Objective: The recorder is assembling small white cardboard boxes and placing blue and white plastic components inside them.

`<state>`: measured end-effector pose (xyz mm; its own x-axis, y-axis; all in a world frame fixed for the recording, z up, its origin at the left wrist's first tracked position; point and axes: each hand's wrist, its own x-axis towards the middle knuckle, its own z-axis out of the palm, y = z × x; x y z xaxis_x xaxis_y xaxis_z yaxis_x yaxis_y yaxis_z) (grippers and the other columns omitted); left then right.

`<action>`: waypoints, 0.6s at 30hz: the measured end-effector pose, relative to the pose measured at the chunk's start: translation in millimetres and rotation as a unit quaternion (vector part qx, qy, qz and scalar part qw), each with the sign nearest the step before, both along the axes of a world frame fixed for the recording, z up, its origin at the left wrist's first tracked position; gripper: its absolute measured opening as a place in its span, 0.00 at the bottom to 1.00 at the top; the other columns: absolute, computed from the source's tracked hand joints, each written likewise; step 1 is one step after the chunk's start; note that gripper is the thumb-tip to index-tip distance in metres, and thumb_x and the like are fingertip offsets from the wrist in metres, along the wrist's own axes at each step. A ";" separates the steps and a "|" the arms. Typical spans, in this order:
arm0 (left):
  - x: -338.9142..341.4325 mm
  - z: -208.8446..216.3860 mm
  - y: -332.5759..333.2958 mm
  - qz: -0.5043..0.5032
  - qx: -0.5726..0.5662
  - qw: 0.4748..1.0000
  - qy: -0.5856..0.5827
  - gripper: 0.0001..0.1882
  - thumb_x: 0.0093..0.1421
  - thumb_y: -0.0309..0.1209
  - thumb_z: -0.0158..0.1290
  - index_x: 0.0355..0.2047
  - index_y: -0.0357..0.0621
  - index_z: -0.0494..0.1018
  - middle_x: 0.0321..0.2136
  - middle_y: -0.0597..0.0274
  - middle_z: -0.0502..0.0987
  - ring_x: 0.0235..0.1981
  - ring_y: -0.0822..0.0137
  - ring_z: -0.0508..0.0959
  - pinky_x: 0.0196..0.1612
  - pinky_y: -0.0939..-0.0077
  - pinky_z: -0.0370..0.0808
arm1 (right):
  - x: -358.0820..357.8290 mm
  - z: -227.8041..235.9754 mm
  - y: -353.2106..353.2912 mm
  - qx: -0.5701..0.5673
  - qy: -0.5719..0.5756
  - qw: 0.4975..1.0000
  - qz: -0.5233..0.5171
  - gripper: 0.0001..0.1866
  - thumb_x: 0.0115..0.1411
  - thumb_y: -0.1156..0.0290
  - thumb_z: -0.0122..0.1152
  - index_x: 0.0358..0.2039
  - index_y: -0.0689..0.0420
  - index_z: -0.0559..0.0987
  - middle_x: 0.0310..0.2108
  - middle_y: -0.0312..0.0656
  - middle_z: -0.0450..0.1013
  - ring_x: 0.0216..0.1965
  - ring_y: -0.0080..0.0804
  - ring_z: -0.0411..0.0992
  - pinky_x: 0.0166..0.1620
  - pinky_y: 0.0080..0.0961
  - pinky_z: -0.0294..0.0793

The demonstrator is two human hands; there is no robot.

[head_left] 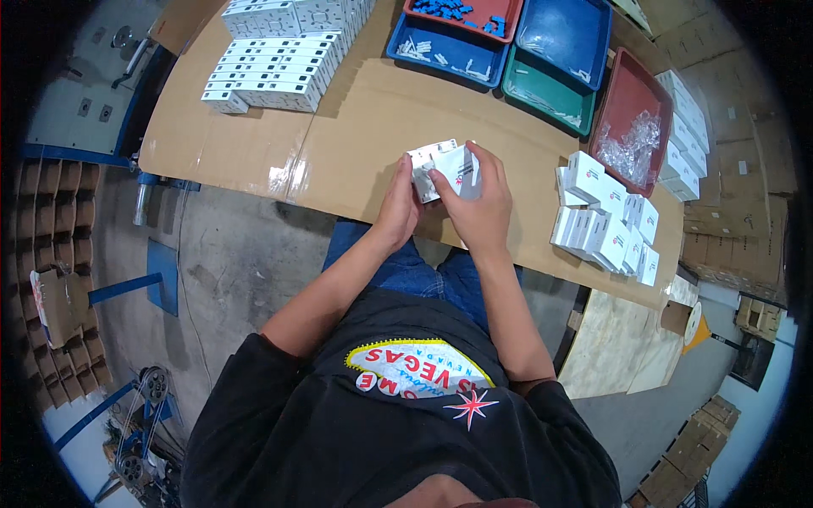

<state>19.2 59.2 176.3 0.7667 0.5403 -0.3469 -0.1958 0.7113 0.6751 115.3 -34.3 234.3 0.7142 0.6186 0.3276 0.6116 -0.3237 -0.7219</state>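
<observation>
left hand [400,203] gripped white block [423,157]; right hand [484,203] pinched white carton [462,166], front-left of green tray [542,79]; seemed light, stiff; edges suited grip.

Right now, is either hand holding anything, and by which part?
Yes. The left hand holds a white piece by its left side; the right hand holds a white printed box, fingers at its right edge, thumb across its lower left.

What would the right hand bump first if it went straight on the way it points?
Past the small white box it holds, the right hand would probably meet the left blue tray of white pieces, across the cardboard; its height is unclear.
</observation>
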 end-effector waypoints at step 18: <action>6.8 4.4 -15.1 0.006 0.055 0.994 -0.096 0.39 0.73 0.63 0.24 0.72 0.50 0.54 0.63 0.56 0.66 0.65 0.63 0.68 0.67 0.64 0.68 | -5.8 -16.5 8.7 -0.037 -0.052 0.998 -0.014 0.37 0.51 0.51 0.78 0.58 0.56 0.77 0.54 0.47 0.73 0.50 0.47 0.78 0.47 0.40 0.81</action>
<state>26.1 44.1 180.7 0.8061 0.5764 -0.1342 -0.3361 0.6325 0.6978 109.5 -25.7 217.8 0.6963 0.6241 0.3544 0.6714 -0.3917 -0.6292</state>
